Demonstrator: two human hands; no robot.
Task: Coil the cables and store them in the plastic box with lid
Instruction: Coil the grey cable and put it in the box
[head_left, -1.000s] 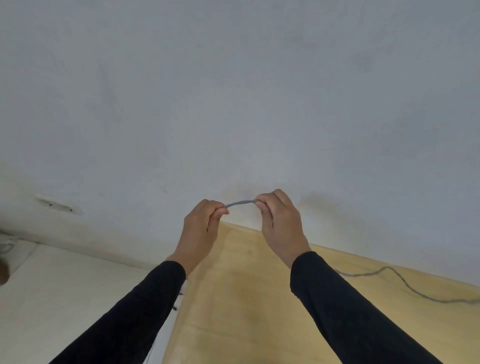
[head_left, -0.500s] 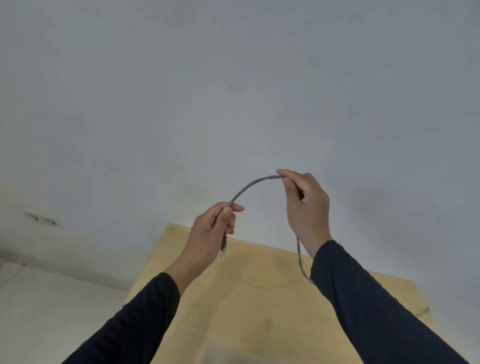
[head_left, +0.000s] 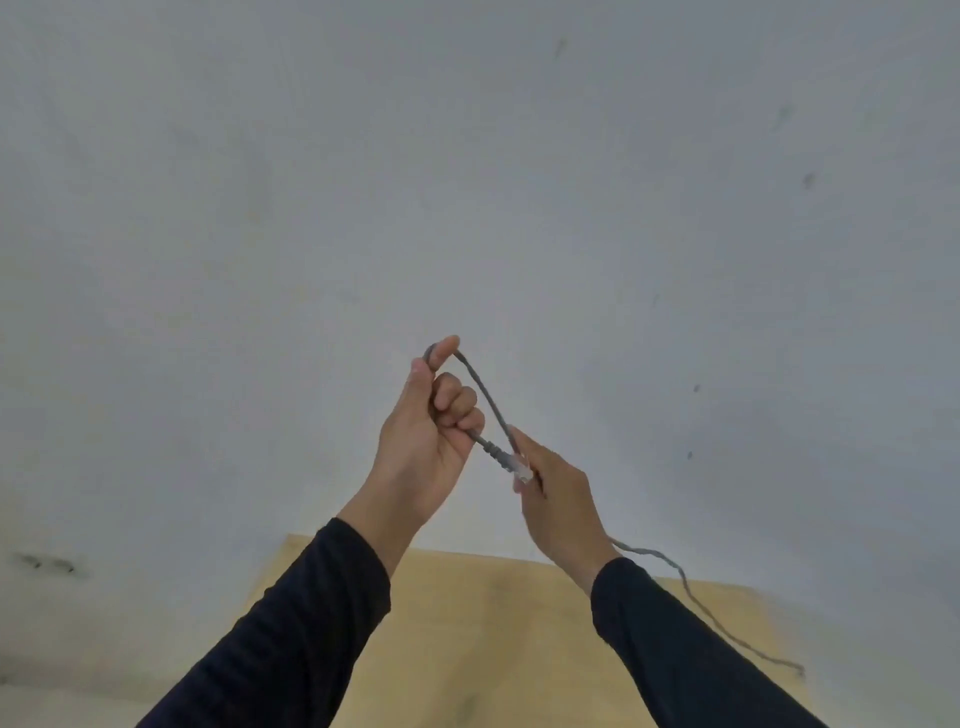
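I hold a thin grey cable (head_left: 488, 397) up in front of the wall with both hands. My left hand (head_left: 426, 436) is closed on it, thumb raised, with a small loop bent over the thumb tip. The cable's end with a clear plug (head_left: 521, 468) sticks out below my left fingers. My right hand (head_left: 561, 504) pinches the strand running down from the loop, right beside the plug. The rest of the cable trails past my right wrist down onto the wooden table (head_left: 493, 639). The plastic box is not in view.
A plain grey-white wall (head_left: 467, 182) fills most of the view. The table's far edge meets the wall, and its left edge drops to a pale floor (head_left: 78, 696). The loose cable tail lies along the table's right side.
My left hand has risen and turned, bending the cable over its thumb. My right hand has dropped from above to beside the plug, narrowing the wide arc into a tight loop.
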